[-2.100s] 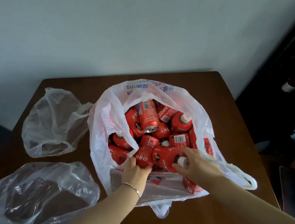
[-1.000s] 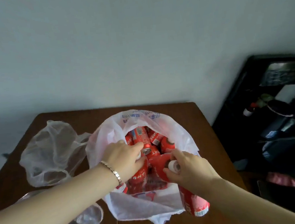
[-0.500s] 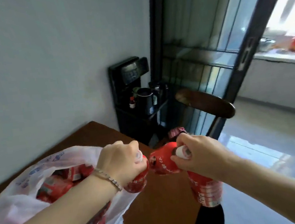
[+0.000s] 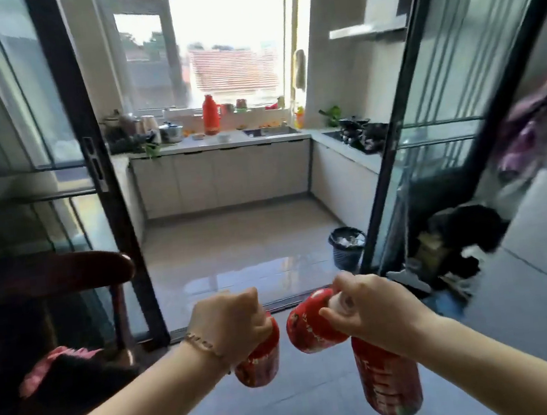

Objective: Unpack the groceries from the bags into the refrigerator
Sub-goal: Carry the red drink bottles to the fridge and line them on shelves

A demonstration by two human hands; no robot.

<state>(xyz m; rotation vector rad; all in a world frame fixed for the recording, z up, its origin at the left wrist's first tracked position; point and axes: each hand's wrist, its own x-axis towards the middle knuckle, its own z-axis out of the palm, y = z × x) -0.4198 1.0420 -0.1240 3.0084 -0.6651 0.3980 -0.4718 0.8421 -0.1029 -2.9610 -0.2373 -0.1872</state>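
My left hand (image 4: 232,324) grips the top of one red drink bottle (image 4: 259,362), which hangs below my fist. My right hand (image 4: 369,315) holds two red bottles by their white caps: one (image 4: 309,322) tilts out to the left, the other (image 4: 391,381) hangs straight down. Both hands are held out in front of me above the grey tiled floor. The grocery bag and the table are out of view. No refrigerator shows in this frame.
An open black-framed sliding glass door (image 4: 108,205) leads into a kitchen with white cabinets (image 4: 220,175), a counter and a window. A black waste bin (image 4: 348,246) stands by the right door frame. A dark wooden chair (image 4: 68,275) is at left; dark clutter (image 4: 454,248) at right.
I have lifted the bottles out of the bag and turned right, away from the table. The view now faces the kitchen doorway, with the bag and table gone from sight.
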